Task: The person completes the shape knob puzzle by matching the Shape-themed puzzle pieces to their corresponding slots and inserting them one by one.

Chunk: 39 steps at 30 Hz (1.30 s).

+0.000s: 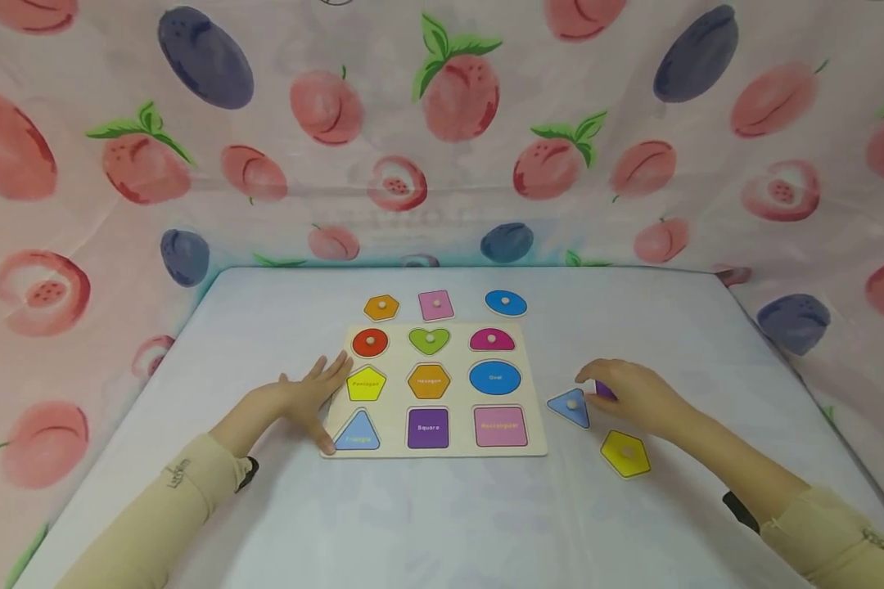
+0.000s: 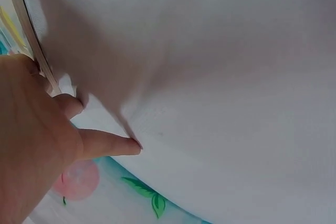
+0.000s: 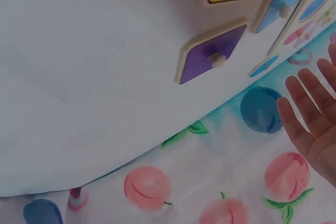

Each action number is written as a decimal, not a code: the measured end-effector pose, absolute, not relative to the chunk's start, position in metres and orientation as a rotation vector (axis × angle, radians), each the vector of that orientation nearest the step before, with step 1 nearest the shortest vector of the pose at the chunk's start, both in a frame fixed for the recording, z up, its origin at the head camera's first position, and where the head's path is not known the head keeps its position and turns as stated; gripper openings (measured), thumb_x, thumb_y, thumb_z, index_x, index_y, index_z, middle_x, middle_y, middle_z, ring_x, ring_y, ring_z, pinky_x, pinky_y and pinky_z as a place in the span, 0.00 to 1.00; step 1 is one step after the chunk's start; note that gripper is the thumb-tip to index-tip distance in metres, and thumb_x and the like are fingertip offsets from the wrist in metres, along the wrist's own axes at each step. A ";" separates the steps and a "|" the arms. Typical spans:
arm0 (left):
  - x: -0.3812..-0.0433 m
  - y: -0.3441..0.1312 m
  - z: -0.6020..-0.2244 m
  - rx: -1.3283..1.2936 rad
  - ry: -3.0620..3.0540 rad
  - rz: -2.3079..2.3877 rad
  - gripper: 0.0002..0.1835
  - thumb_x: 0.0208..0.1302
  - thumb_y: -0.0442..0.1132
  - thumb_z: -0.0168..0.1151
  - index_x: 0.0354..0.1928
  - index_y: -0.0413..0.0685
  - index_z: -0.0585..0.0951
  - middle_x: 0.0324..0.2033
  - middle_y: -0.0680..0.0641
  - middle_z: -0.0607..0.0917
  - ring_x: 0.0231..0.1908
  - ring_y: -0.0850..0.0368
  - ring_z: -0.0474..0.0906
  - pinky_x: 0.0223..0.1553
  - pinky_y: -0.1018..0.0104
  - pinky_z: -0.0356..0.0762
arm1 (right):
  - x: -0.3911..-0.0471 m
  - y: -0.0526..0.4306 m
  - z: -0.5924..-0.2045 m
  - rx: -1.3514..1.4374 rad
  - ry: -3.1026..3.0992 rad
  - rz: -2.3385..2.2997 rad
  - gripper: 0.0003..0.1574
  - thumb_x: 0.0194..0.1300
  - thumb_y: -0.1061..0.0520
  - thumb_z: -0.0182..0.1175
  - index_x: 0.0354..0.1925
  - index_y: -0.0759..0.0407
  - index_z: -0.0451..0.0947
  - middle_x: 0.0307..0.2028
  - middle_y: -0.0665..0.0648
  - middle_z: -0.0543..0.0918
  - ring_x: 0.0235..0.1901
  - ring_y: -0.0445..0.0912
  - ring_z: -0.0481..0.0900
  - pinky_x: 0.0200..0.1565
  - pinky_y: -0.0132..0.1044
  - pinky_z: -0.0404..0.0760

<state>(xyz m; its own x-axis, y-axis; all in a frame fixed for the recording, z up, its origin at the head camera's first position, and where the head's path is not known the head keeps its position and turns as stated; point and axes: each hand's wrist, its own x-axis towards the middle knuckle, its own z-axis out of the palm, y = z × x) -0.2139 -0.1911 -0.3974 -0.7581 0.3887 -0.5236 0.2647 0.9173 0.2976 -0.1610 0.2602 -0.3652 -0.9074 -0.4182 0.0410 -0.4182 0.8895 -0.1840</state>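
Note:
A wooden shape puzzle board (image 1: 394,421) lies on the table. My left hand (image 1: 309,405) rests at its left edge with fingers spread, the thumb at the near-left corner. Over the loose pieces to the right, my right hand (image 1: 641,401) hovers with fingers extended, holding nothing. Beneath it is a purple square piece (image 3: 202,64), mostly hidden in the head view. A blue triangle piece (image 1: 570,406) lies by its fingertips, and a yellow pentagon piece (image 1: 624,454) sits nearer. A red circle (image 1: 370,342), a green heart (image 1: 429,339) and a magenta semicircle (image 1: 492,339) fill the board's far row.
Beyond the board lie an orange hexagon piece (image 1: 381,307), a pink rectangle piece (image 1: 436,304) and a blue oval piece (image 1: 506,303), each with a knob. The white-covered table (image 1: 442,523) meets a fruit-print cloth (image 1: 457,180) at the back.

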 end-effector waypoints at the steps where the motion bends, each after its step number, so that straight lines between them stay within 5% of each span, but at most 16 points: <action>1: -0.214 -0.192 -0.397 0.465 2.476 0.279 0.75 0.33 0.58 0.78 0.74 0.46 0.35 0.74 0.41 0.32 0.72 0.34 0.26 0.55 0.19 0.30 | -0.159 0.262 -0.366 0.678 -3.044 0.310 0.14 0.55 0.61 0.67 0.42 0.60 0.81 0.42 0.59 0.85 0.43 0.55 0.82 0.44 0.50 0.82; 20: -0.219 -0.187 -0.402 0.466 2.504 0.238 0.75 0.32 0.58 0.78 0.74 0.49 0.35 0.74 0.44 0.31 0.72 0.38 0.24 0.56 0.19 0.28 | -0.124 0.319 -0.394 0.799 -3.145 0.636 0.20 0.56 0.52 0.66 0.48 0.54 0.81 0.49 0.55 0.83 0.51 0.58 0.78 0.51 0.53 0.77; 26: -0.216 -0.191 -0.404 0.464 2.502 0.239 0.75 0.32 0.60 0.78 0.74 0.50 0.34 0.74 0.45 0.30 0.72 0.38 0.24 0.56 0.19 0.28 | -0.122 0.327 -0.411 0.913 -3.005 0.589 0.19 0.53 0.50 0.68 0.44 0.51 0.81 0.46 0.53 0.85 0.49 0.47 0.80 0.51 0.30 0.78; 31: -0.214 -0.192 -0.406 0.456 2.501 0.241 0.75 0.31 0.60 0.78 0.74 0.49 0.34 0.74 0.44 0.30 0.72 0.37 0.24 0.55 0.19 0.28 | -0.122 0.332 -0.425 1.044 -2.846 0.626 0.20 0.50 0.51 0.70 0.44 0.52 0.80 0.47 0.58 0.84 0.51 0.37 0.78 0.53 0.11 0.62; 35: -0.212 -0.192 -0.407 0.450 2.500 0.253 0.75 0.31 0.59 0.78 0.74 0.49 0.34 0.74 0.44 0.30 0.72 0.37 0.25 0.56 0.19 0.28 | -0.123 0.334 -0.429 1.070 -2.812 0.631 0.23 0.49 0.50 0.71 0.45 0.54 0.80 0.46 0.57 0.84 0.51 0.35 0.78 0.53 0.09 0.59; 39: -0.212 -0.194 -0.407 0.439 2.507 0.259 0.75 0.31 0.59 0.78 0.74 0.49 0.35 0.74 0.44 0.31 0.72 0.37 0.25 0.56 0.19 0.28 | -0.126 0.329 -0.428 1.039 -2.847 0.547 0.24 0.47 0.49 0.72 0.44 0.53 0.82 0.43 0.53 0.85 0.47 0.40 0.80 0.50 0.18 0.72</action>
